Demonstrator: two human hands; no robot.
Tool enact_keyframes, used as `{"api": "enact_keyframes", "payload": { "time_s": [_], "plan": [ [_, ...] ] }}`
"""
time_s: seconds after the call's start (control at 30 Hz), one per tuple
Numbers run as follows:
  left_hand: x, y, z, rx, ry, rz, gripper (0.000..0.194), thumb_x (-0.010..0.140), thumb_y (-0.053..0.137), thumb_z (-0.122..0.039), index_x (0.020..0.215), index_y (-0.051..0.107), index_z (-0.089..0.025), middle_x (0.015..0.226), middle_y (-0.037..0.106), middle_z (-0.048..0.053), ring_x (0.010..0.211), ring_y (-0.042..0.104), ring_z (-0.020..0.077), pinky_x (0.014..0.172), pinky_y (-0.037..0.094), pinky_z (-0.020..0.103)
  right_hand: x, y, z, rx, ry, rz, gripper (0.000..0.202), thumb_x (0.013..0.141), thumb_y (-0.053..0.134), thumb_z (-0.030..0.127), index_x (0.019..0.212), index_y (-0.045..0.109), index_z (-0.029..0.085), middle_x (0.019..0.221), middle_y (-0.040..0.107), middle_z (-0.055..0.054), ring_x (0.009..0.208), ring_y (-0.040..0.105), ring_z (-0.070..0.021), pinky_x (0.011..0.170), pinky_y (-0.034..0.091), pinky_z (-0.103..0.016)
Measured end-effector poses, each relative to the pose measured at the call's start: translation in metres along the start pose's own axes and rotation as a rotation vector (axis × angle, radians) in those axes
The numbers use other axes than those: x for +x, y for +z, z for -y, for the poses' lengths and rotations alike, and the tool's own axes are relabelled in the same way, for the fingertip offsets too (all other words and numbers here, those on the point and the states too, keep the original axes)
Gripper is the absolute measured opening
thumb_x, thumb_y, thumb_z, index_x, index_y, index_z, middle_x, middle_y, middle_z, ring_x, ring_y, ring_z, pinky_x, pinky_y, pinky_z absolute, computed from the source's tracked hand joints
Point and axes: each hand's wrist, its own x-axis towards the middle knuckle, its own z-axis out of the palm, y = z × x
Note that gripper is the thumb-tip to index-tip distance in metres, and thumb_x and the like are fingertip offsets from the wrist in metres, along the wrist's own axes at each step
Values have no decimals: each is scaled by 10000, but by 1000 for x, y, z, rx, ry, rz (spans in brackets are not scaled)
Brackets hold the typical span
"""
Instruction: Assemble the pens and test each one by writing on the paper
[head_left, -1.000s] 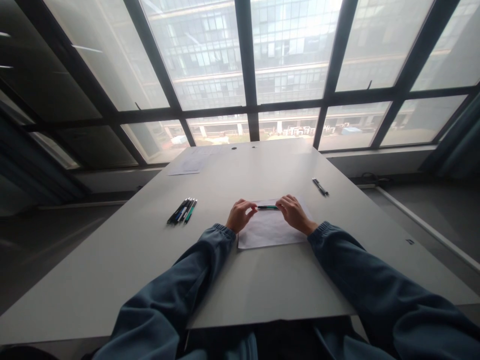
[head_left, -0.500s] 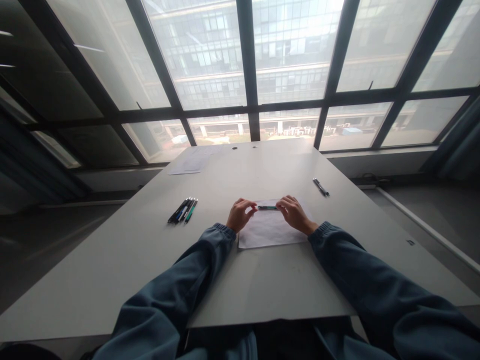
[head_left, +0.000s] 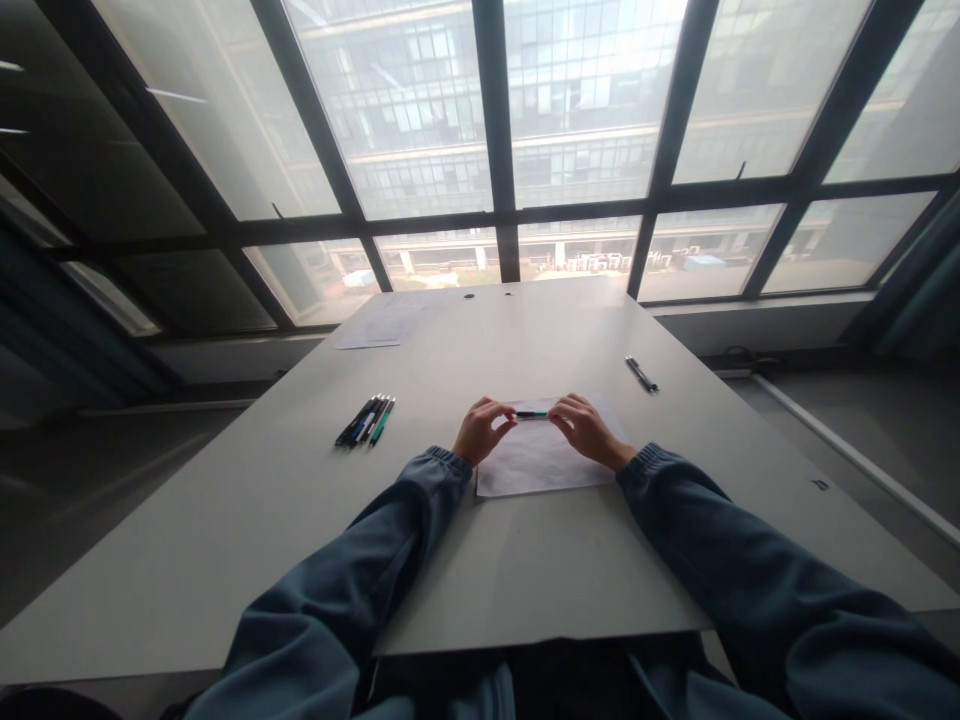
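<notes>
Between my two hands, just above a white sheet of paper [head_left: 544, 470], lies a slim dark-and-green pen [head_left: 532, 414], held level from side to side. My left hand [head_left: 482, 428] pinches its left end between thumb and fingers. At the other end, my right hand [head_left: 583, 427] grips the pen the same way. The fingertips cover both ends of it. Under the hands, the far part of the sheet is partly hidden.
Several pens [head_left: 365, 421] lie side by side on the white table [head_left: 442, 560] to the left. Farther right rests a dark pen or pair of pens [head_left: 642, 374]. Papers [head_left: 381, 325] lie at the far left corner, near the windows. A small dark mark [head_left: 820, 485] shows near the right edge.
The left fingers have closed onto the pen's left end, where a small gap showed before. My right hand has shifted slightly left along with the pen.
</notes>
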Motion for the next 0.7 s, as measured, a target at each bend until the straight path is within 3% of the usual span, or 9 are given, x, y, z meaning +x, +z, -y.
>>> {"api": "enact_keyframes", "payload": {
  "time_s": [0.47, 0.7],
  "plan": [
    [0, 1, -9, -44, 45, 46, 88, 894, 654, -283, 932, 697, -216, 882, 717, 35, 872, 611, 191, 826, 507, 347, -1, 4, -2, 37, -41, 34, 178, 968, 537, 253, 887, 691, 212, 878, 679, -68, 841, 594, -205, 813, 468, -350],
    [0, 0, -12, -56, 52, 43, 71, 893, 652, -262, 927, 699, -219, 872, 712, 34, 871, 606, 188, 816, 512, 339, 0, 3, 0, 8, -22, 45, 131, 957, 559, 235, 978, 687, 212, 900, 688, -70, 855, 606, -211, 817, 470, -352]
  ]
}}
